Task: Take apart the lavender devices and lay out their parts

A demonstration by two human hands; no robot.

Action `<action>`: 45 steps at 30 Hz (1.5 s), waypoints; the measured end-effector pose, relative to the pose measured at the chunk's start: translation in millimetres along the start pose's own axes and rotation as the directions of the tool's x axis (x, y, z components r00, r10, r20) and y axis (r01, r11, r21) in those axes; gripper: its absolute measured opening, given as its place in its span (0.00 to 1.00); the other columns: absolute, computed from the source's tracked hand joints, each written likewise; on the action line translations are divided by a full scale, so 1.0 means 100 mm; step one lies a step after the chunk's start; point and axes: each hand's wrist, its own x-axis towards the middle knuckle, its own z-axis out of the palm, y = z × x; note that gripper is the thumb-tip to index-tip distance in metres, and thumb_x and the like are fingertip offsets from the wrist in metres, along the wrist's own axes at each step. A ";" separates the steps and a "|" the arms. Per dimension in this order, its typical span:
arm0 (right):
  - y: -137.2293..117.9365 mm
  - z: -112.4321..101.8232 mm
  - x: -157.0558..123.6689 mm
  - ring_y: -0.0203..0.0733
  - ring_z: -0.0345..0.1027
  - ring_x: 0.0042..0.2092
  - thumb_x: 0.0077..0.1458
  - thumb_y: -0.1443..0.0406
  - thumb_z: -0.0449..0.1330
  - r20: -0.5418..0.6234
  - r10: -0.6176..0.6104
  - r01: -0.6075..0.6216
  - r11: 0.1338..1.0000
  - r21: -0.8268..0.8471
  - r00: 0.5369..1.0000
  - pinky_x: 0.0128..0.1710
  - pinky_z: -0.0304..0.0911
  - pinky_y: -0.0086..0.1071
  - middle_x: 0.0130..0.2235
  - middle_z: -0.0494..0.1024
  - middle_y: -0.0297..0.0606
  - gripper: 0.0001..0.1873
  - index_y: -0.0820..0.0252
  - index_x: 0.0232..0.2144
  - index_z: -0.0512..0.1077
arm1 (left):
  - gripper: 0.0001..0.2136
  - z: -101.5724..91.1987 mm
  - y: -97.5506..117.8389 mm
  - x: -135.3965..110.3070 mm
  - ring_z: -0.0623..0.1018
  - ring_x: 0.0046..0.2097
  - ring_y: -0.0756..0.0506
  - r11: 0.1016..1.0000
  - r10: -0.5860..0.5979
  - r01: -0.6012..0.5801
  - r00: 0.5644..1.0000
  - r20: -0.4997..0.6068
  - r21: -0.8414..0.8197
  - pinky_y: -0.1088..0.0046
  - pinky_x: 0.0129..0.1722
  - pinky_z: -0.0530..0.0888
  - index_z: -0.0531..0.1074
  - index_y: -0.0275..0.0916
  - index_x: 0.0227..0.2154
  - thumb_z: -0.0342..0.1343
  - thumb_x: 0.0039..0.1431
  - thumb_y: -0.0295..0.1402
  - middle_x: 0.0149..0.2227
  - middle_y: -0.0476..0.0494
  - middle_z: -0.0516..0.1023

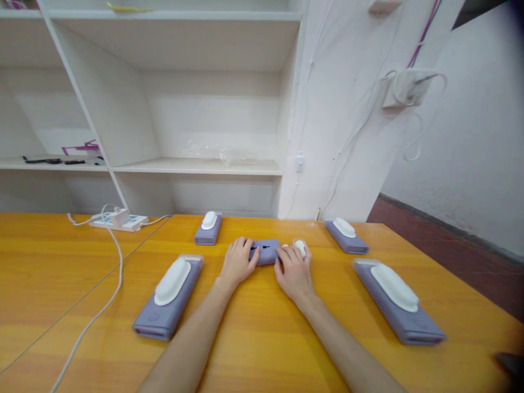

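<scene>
Left hand [239, 261] and right hand [295, 272] grasp a purple case [268, 252] mid-frame on the wooden table [254, 338], white shelving [216, 109] upper left, red floor [442, 244], apparently tiled, at right

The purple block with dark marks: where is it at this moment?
In the head view, the purple block is just below the picture's middle, between the left hand and the right hand.

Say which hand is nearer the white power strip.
Left. The left hand is right of the power strip, at the left end of the purple block; the right hand, farther off, at its right end.
</scene>
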 end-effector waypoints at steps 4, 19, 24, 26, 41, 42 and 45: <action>0.02 -0.01 -0.01 0.46 0.60 0.50 0.56 0.67 0.54 -0.008 -0.009 0.009 1.000 0.007 1.000 0.59 0.37 0.48 0.44 0.73 0.40 0.12 0.56 0.43 0.71 | 0.12 0.00 0.00 -0.01 0.71 0.43 0.42 1.000 0.002 -0.002 1.000 -0.004 0.002 0.65 0.44 0.67 0.67 0.40 0.41 0.44 0.63 0.40 0.40 0.41 0.70; 0.07 0.03 -0.03 0.46 0.59 0.51 0.56 0.68 0.54 0.005 -0.006 0.006 1.000 0.024 1.000 0.58 0.41 0.46 0.45 0.72 0.39 0.13 0.56 0.43 0.71 | 0.16 0.04 -0.08 -0.03 0.71 0.48 0.41 0.987 0.012 -0.017 0.999 -0.034 -0.159 0.63 0.49 0.68 0.71 0.40 0.47 0.47 0.61 0.40 0.46 0.40 0.73; 0.08 0.03 -0.04 0.48 0.59 0.51 0.56 0.68 0.54 0.017 -0.003 0.003 1.000 0.010 1.000 0.56 0.45 0.45 0.46 0.72 0.40 0.15 0.57 0.46 0.70 | 0.20 0.04 -0.08 -0.04 0.70 0.51 0.40 0.988 0.018 -0.020 1.000 -0.011 -0.152 0.61 0.52 0.67 0.70 0.40 0.50 0.50 0.59 0.44 0.49 0.38 0.71; 0.10 0.04 -0.04 0.47 0.59 0.51 0.55 0.68 0.54 0.022 -0.007 0.007 1.000 0.010 1.000 0.55 0.47 0.44 0.47 0.72 0.41 0.15 0.57 0.46 0.70 | 0.22 0.04 -0.09 -0.05 0.68 0.53 0.38 0.989 0.029 -0.029 1.000 0.000 -0.144 0.60 0.54 0.65 0.68 0.40 0.52 0.51 0.57 0.45 0.51 0.37 0.70; 0.17 0.06 -0.06 0.47 0.58 0.53 0.55 0.67 0.53 0.037 -0.003 0.001 0.998 0.065 0.999 0.55 0.46 0.43 0.49 0.71 0.40 0.17 0.56 0.48 0.70 | 0.27 0.05 -0.11 -0.06 0.69 0.51 0.40 0.971 -0.008 0.003 1.000 -0.020 -0.239 0.61 0.51 0.67 0.64 0.42 0.51 0.56 0.51 0.51 0.48 0.40 0.69; 0.17 0.06 -0.06 0.47 0.58 0.53 0.55 0.67 0.53 0.041 0.001 -0.003 0.998 0.062 0.999 0.55 0.46 0.43 0.49 0.71 0.40 0.17 0.56 0.48 0.70 | 0.28 0.06 -0.11 -0.06 0.69 0.51 0.40 0.970 -0.018 0.014 1.000 -0.015 -0.242 0.62 0.51 0.67 0.64 0.41 0.51 0.57 0.50 0.51 0.48 0.40 0.69; 0.17 0.05 -0.06 0.47 0.58 0.53 0.55 0.67 0.53 0.041 0.011 -0.013 0.999 0.051 0.999 0.55 0.45 0.44 0.50 0.71 0.40 0.17 0.55 0.48 0.69 | 0.31 0.07 -0.11 -0.06 0.70 0.51 0.39 0.968 -0.080 0.079 0.997 0.008 -0.237 0.62 0.49 0.68 0.63 0.40 0.51 0.57 0.48 0.53 0.48 0.38 0.68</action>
